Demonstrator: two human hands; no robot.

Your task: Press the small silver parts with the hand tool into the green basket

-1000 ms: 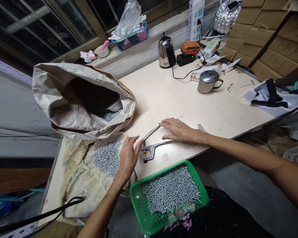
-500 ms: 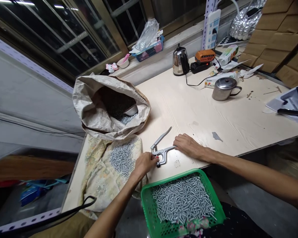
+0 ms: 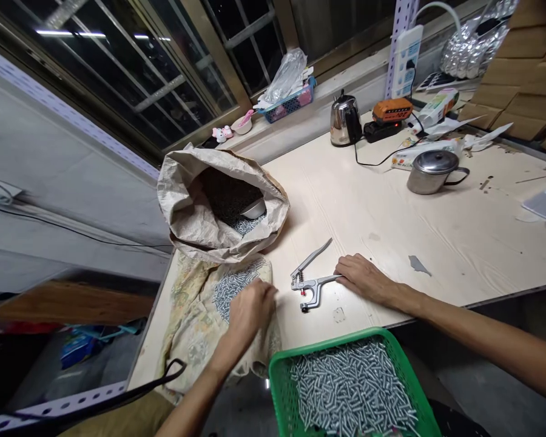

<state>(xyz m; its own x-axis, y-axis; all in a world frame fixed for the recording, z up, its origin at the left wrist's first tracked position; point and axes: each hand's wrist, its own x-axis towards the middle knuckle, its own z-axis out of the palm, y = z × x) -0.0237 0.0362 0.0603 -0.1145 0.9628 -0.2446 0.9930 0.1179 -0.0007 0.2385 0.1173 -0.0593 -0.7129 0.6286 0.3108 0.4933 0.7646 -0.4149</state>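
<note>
A metal hand press tool (image 3: 310, 274) lies on the pale table (image 3: 391, 224), its two handles spread apart. My right hand (image 3: 363, 278) rests on the table with its fingers curled at the end of the lower handle. My left hand (image 3: 250, 309) is over a patterned cloth (image 3: 195, 328), at the edge of a pile of small silver metal pieces (image 3: 230, 286); its fingers are bent down and hidden from me. A green plastic basket (image 3: 346, 388) full of the same silver pieces sits in front of me, below the table edge.
A large paper sack (image 3: 209, 206) with a bowl and more pieces stands behind the cloth. Further back are a kettle (image 3: 344, 120), a lidded steel mug (image 3: 433, 171), an orange device, cardboard boxes at right and a window ledge with a blue basket (image 3: 291, 103).
My left hand left the head of the press tool and moved left onto the pile of pieces on the cloth. My right hand stayed at the tool's handle. The view shifted.
</note>
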